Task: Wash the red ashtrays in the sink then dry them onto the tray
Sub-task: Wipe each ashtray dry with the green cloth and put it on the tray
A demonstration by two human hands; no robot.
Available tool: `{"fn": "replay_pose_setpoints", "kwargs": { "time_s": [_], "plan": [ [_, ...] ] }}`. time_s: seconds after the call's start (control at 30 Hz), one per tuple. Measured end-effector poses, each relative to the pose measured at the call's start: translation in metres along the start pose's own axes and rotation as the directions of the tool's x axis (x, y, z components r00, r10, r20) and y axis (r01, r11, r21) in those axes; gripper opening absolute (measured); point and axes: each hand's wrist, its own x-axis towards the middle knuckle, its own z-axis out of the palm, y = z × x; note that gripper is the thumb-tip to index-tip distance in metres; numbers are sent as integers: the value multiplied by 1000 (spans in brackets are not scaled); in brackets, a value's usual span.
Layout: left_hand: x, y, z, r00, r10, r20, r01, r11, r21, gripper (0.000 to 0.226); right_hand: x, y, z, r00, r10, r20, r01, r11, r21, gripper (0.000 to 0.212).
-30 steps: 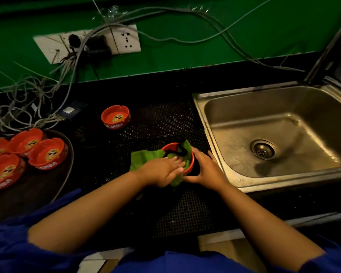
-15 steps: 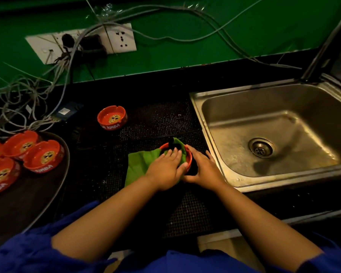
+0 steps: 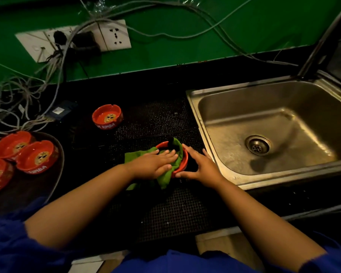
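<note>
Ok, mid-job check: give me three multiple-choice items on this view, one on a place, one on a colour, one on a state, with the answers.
1. Where does the lone red round ashtray sit?
A. in the steel sink
B. on the black counter mat, left of the sink
C. on the dark round tray

2. What colour is the cloth under the left hand?
A. green
B. white
C. blue

3. How is the ashtray being wiped held?
A. lifted over the sink
B. stacked on the tray
C. down on the mat, steadied by the right hand

Answers: B, it stands alone on the mat, clear of the sink and tray; A, the cloth is bright green; C, right fingers rest at its rim.
</note>
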Motion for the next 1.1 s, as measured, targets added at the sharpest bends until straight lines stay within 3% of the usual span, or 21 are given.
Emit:
{"fn": "replay_pose_setpoints", "kwargs": {
  "time_s": [0.37,0.53,0.7,0.87,1.03,1.1],
  "plan": [
    [5,14,1,1000,-6,23,6,1000,12,49,2,1,-6,993,-3,117,7,999,-33,94],
    [10,13,-2,995,-100,-14,101,992,78,53,3,1,-6,995,-3,102,7,999,-37,93],
    [-4,5,-6,998,49,38,-47,997,-63,47,3,1,-6,994,-5,108,7,1000,-22,90],
    [8,11,2,995,-93,-38,94,994,47,52,3,2,-3,996,0,84,3,1000,-30,92],
    [-3,5,-5,998,44,43,-39,993,-116,43,4,1,-4,996,4,91,0,999,-46,102],
    [-11,-3,-13,998,53,34,-52,998,-40,39,3,0,-4,996,7,88,-3,999,-42,99]
  ]
}}
